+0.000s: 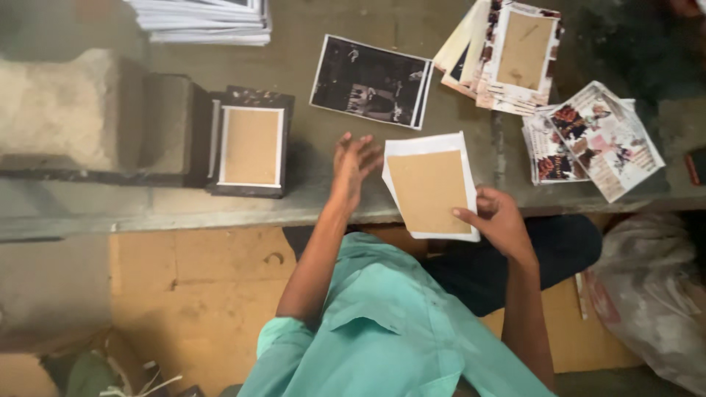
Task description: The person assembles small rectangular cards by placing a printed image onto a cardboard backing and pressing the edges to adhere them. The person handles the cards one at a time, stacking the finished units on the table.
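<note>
Right hand [498,219] pinching lower right edge of white sheet with brown cardboard panel [430,187], thumb on top. Sheet upright, long axis running away from body, partly over bench edge. Left hand [353,163] just left of sheet, fingers spread, blurred, possibly not touching. Grey concrete bench [294,198]; dark photo print [371,81] beyond; stacked frame covers [250,145] left; printed sheets [592,140] right.

The left hand [353,163] is blurred, so its fingers cannot be counted. The right hand [498,218] covers the lower right corner of the white sheet with a brown panel [429,190]. The stack of white sheets [202,20] is cut off by the top edge. The prints on the dark photograph [370,81] and the colourful sheets [592,140] are too small to tell.
</note>
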